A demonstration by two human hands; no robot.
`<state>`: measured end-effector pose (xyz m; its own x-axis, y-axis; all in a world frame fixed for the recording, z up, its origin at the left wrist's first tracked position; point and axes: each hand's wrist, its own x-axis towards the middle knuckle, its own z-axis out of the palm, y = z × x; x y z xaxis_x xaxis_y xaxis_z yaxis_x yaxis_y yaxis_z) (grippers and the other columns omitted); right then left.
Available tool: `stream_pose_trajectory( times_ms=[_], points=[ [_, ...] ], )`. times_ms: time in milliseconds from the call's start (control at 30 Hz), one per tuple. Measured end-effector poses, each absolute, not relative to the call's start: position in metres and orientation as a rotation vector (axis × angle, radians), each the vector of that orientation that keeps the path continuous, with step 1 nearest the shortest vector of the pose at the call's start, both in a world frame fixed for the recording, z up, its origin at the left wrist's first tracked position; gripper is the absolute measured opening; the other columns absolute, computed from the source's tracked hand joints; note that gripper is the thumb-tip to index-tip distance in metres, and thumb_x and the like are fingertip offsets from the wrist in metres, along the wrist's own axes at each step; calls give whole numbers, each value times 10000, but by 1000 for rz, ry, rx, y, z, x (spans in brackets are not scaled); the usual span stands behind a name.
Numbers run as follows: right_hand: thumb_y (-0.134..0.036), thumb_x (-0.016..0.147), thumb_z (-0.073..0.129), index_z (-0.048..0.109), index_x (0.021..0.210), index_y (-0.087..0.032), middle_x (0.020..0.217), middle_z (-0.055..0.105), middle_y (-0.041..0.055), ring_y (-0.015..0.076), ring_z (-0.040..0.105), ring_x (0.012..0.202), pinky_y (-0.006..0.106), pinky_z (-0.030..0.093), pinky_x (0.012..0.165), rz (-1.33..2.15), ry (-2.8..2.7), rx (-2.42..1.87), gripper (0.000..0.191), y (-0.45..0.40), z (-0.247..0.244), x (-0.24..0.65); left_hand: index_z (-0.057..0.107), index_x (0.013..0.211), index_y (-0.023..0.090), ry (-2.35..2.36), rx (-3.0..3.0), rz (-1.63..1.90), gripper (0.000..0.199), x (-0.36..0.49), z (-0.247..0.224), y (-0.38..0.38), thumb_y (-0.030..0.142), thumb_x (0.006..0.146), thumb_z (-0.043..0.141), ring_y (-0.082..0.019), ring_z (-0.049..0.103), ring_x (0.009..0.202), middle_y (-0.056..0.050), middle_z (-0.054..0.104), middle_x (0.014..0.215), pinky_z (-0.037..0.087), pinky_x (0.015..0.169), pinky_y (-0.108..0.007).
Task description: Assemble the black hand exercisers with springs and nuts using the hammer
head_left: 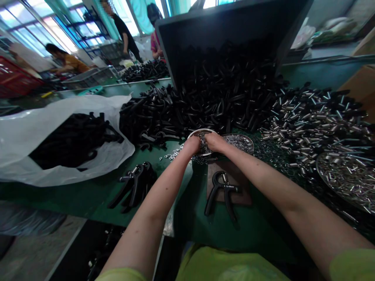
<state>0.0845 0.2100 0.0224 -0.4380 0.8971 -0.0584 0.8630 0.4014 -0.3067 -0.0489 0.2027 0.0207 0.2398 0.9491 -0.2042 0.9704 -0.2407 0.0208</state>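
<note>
Step in hand: my left hand (191, 145) and right hand (215, 142) were pressed into a round metal dish (197, 132) of small silver parts.
Next move: I judged that parts this small called for careful fingertip work, not a broad scoop.
Hands: both were curled and partly closed over the parts. I could not tell whether either had hold of anything.
Dish position: it sat directly under my hands, partly hidden by them, near the far edge of the green tabletop (88, 195).
Beside the dish: a second metal dish (249, 142) of similar parts lay just to the right, and loose small rings (172, 156) lay to the left.
Nearer me: a black spring hand grip (221, 195) rested on a brown pad (244, 197), left of a cluster of similar black hand grips (134, 185).
Beyond: a heap of black handles (222, 97) spilled from a dark bin (213, 31).
</note>
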Motion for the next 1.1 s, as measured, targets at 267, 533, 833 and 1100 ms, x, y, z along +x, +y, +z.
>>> stream_pose_trajectory(
  times_ms=[267,533,833,1100],
  points=[
    [-210,860,403,525,1011,-157,899,685,46,133,621,726,238,462,648,708,-2245,-1450,201,162,37,131,653,1071,143,1956,2358,2,324,-59,24,192,187,834,437,-225,635,931,-128,689,988,462,824,-280],
    [-192,847,448,557,966,-177,869,655,36,146,596,762,271,432,700,919,-2168,-1313,162,93,21,171,688,927,162,1898,2328,-76,255,-53,19,189,119,696,589,-223,623,943,-98,698,941,456,835,-256],
    [-154,877,420,520,1024,-179,931,653,48,154,597,831,262,399,734,678,-2420,-1360,179,84,12,162,667,1016,138,1839,2301,-101,354,-45,20,199,107,670,600,-273,613,990,-147,684,1015,447,872,-311],
    [-54,812,423,547,934,-166,947,620,86,194,537,909,283,376,770,345,-2681,-1215,207,68,16,158,699,875,156,1848,2146,190,188,-57,20,190,203,765,554,-197,627,878,-83,706,870,449,793,-239]
  ],
)
